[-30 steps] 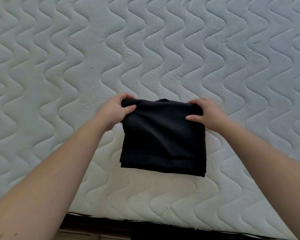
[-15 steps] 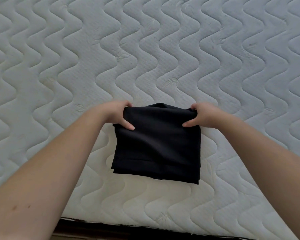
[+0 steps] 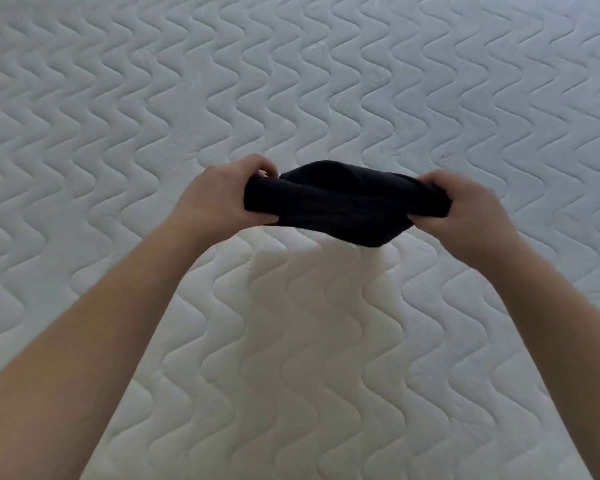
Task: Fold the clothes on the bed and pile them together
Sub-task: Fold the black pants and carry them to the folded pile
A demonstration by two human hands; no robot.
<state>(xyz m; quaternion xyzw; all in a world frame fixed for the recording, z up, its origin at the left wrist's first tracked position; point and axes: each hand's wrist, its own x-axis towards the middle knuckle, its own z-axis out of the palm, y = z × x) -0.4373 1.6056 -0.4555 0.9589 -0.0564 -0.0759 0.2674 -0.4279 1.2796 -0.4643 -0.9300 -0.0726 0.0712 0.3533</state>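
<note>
A folded black garment (image 3: pixel 343 206) hangs bunched in the air above the quilted white mattress (image 3: pixel 291 81), sagging in the middle. The left hand (image 3: pixel 219 195) clenches its left end and the right hand (image 3: pixel 465 209) its right end. Folding looks finished; this seems the carry. No pile is in view, so the next move calls for finding one and laying the bundle flat.

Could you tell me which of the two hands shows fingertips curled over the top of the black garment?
The left hand: its fingertips show above the black garment, whereas the right hand shows only knuckles.
</note>
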